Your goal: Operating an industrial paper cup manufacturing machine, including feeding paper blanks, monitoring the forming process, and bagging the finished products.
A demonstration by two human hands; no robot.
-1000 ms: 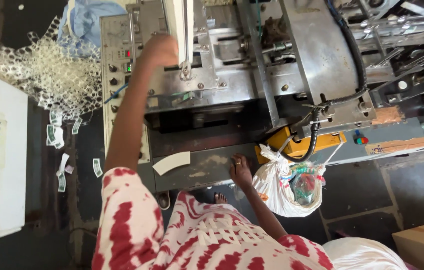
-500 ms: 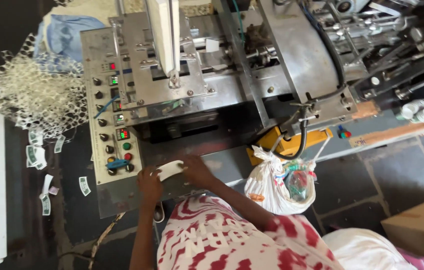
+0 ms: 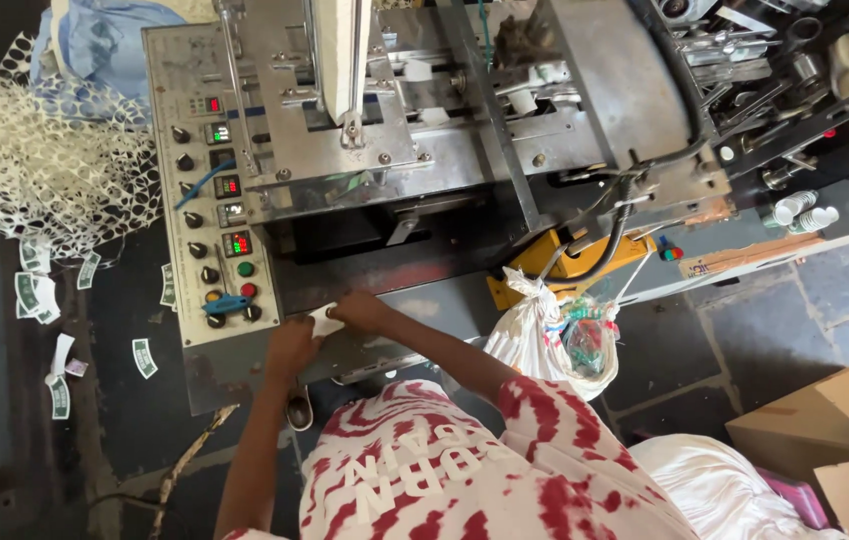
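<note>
While both hands pinch it, small white packet, flat, pale, partly hidden

Dark stone floor littered with paper scraps, white mesh waste at left, cardboard boxes at lower right, a steel machine above

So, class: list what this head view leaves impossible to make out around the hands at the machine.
- White piece: mostly covered by the left hand and right hand; its kind is unclear.
- Grip: fingers hidden; held or merely touched cannot be told.
- Panel displays: too small to read.
- Bag contents: blurred through the plastic.
- Box: cut off by the frame edge.
</note>
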